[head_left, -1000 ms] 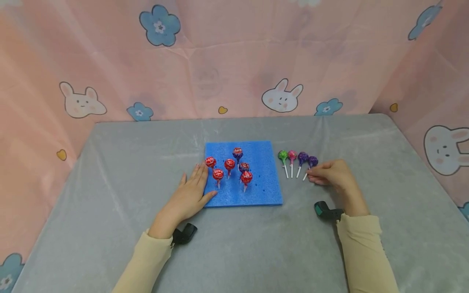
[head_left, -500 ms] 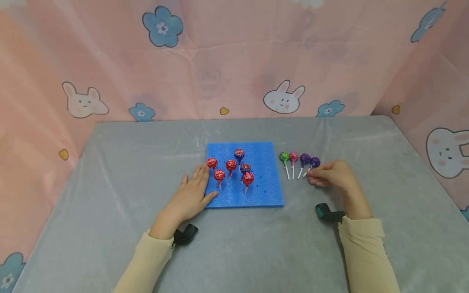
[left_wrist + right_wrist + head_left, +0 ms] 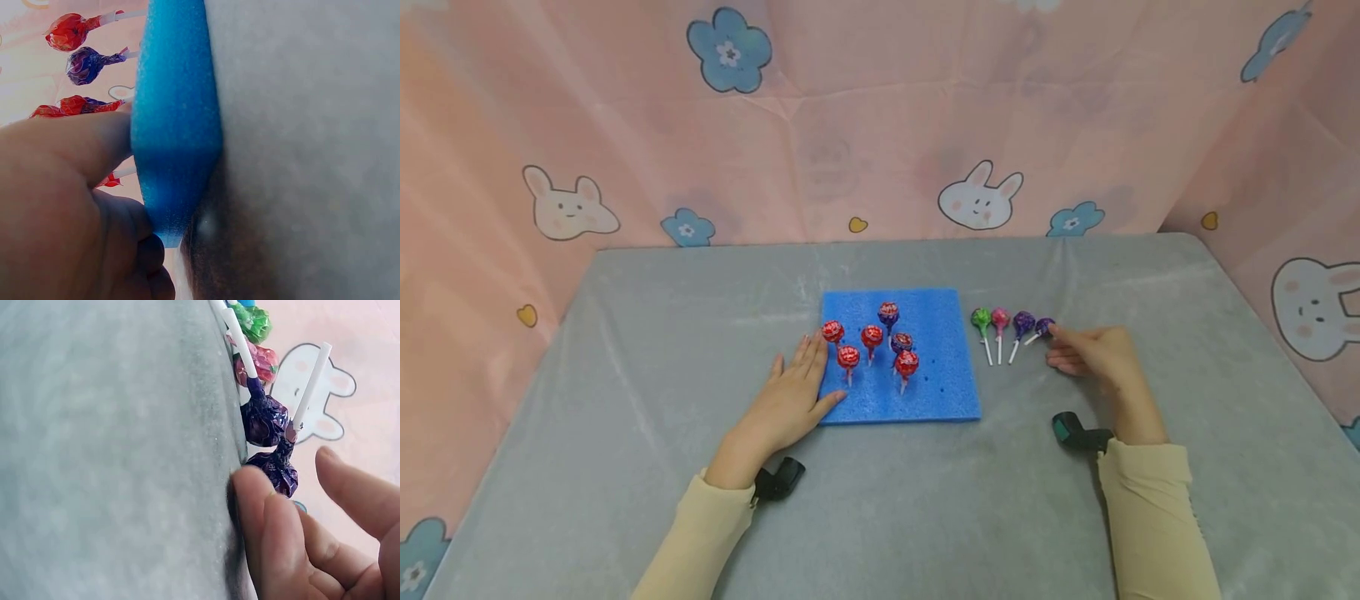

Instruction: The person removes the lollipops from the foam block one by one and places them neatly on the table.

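Observation:
In the head view my left hand (image 3: 790, 400) rests on the left edge of a blue foam board (image 3: 951, 358), fingers straight and thumb on the near left corner. Several wrapped lollipops, such as a red lollipop (image 3: 872, 337), stand upright in the board on their sticks. My right hand (image 3: 1097, 358) is at the rightmost purple lollipop (image 3: 1045, 327), fingertips at its wrapped head. In the right wrist view this lollipop's stick (image 3: 312, 384) points up at a slant, and the thumb (image 3: 353, 487) is apart from the fingers (image 3: 250, 506).
Left of the right hand, a green lollipop (image 3: 981, 319), a pink lollipop (image 3: 999, 320) and another purple lollipop (image 3: 1022, 324) lie in a row on the grey tabletop (image 3: 925, 508). Small holes mark the board's right part. A pink patterned curtain (image 3: 880, 125) hangs behind.
My right hand has shifted slightly right, from the rightmost purple lollipop's stick to its head. That lollipop has turned, its stick now slanting more sideways. My left hand stays on the board.

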Demonstrator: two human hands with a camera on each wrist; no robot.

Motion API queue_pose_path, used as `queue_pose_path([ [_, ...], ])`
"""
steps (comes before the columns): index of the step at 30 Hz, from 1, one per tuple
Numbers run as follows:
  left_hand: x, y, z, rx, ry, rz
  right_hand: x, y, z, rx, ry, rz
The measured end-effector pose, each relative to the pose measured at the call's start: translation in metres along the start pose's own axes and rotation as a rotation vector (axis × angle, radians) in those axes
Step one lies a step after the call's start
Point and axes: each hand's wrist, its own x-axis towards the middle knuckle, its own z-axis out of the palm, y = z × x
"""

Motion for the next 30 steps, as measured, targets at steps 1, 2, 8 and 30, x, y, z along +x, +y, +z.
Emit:
queue_pose_path([
  [1, 0.0, 0.0, 0.0, 0.0, -0.002, -0.001, 0.0, 0.0, 0.0, 0.0, 0.017, -0.014],
  [2, 0.0, 0.0, 0.0, -0.002, -0.004, -0.002, 0.001, 0.001, 0.0, -0.001, 0.04, -0.027],
  [8, 0.001, 0.0, -0.002, 0.003, 0.007, 0.003, 0.003, 0.004, 0.0, -0.01, 0.184, -0.132],
  [30, -0.002, 0.001, -0.001, 0.002, 0.004, 0.007, 0.009, 0.013, 0.016, -0.358, 0.253, -0.241],
])
